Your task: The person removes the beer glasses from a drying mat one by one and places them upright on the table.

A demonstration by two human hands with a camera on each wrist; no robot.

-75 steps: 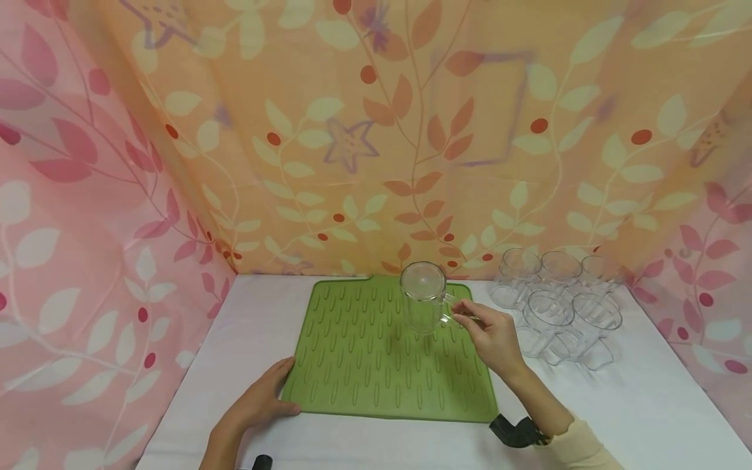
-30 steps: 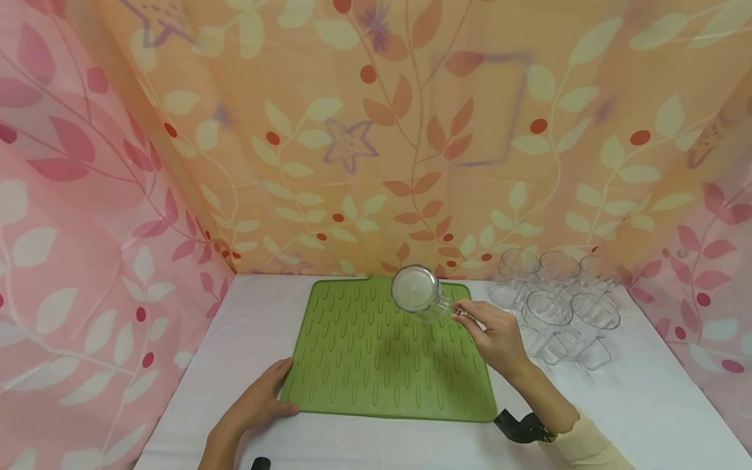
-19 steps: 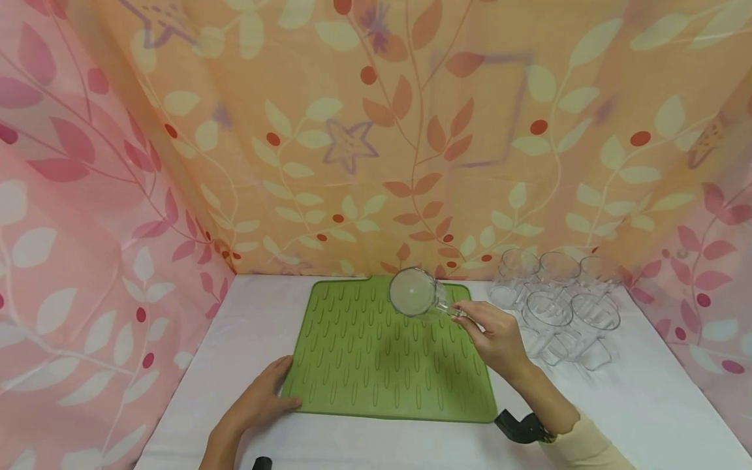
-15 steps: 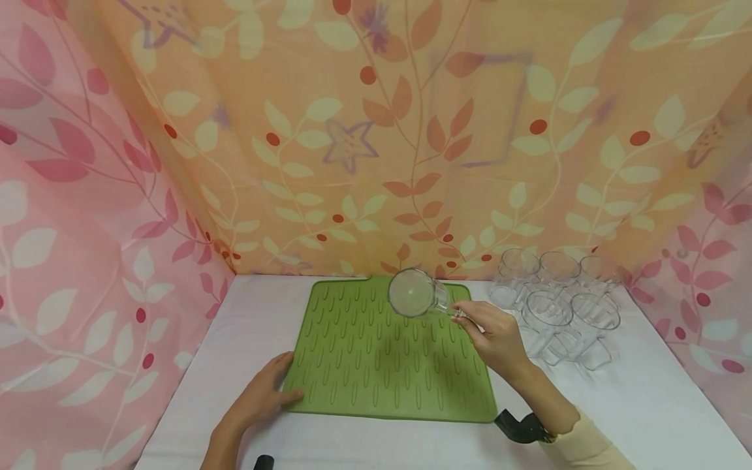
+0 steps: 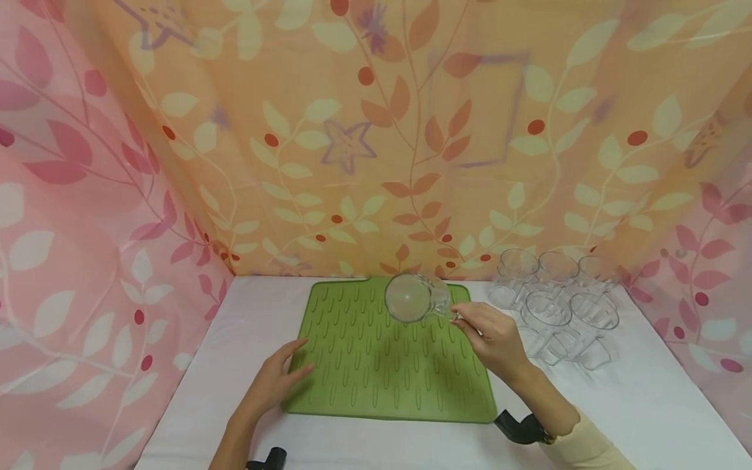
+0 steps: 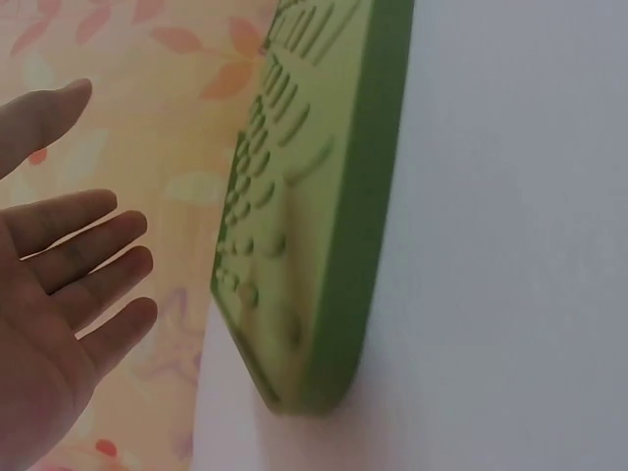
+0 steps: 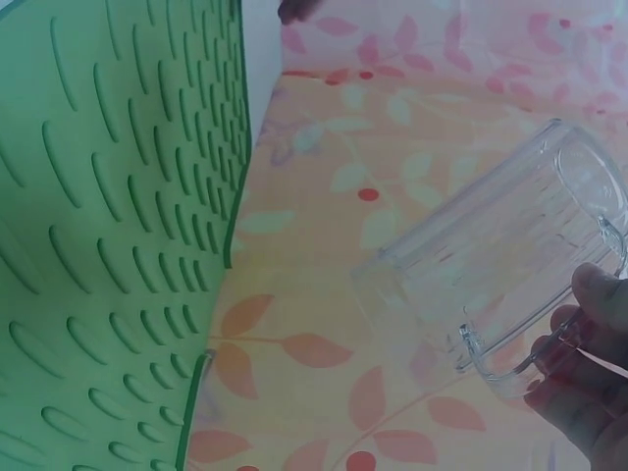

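A clear glass mug [image 5: 408, 297] hangs tilted over the back right part of a green ridged mat [image 5: 352, 382], one round end facing the head camera. My right hand [image 5: 496, 336] pinches its handle between thumb and fingers. The right wrist view has the mug [image 7: 491, 245] lying aslant, with fingers [image 7: 579, 383] at the handle. My left hand [image 5: 276, 378] is over the mat's left edge, fingers spread and holding nothing. In the left wrist view this left hand [image 6: 69, 255] shows straight, parted fingers beside the mat's thick rim.
Several more clear mugs [image 5: 546, 308] stand close together at the right on the white tabletop [image 5: 405, 447]. A patterned orange curtain [image 5: 376, 130] rises right behind the mat, with pink curtains [image 5: 70, 261] at either side.
The mug has gone from upside down to tilted, its round end swinging left and slightly down. My left hand has lifted off the mat's left edge and moved forward and right.
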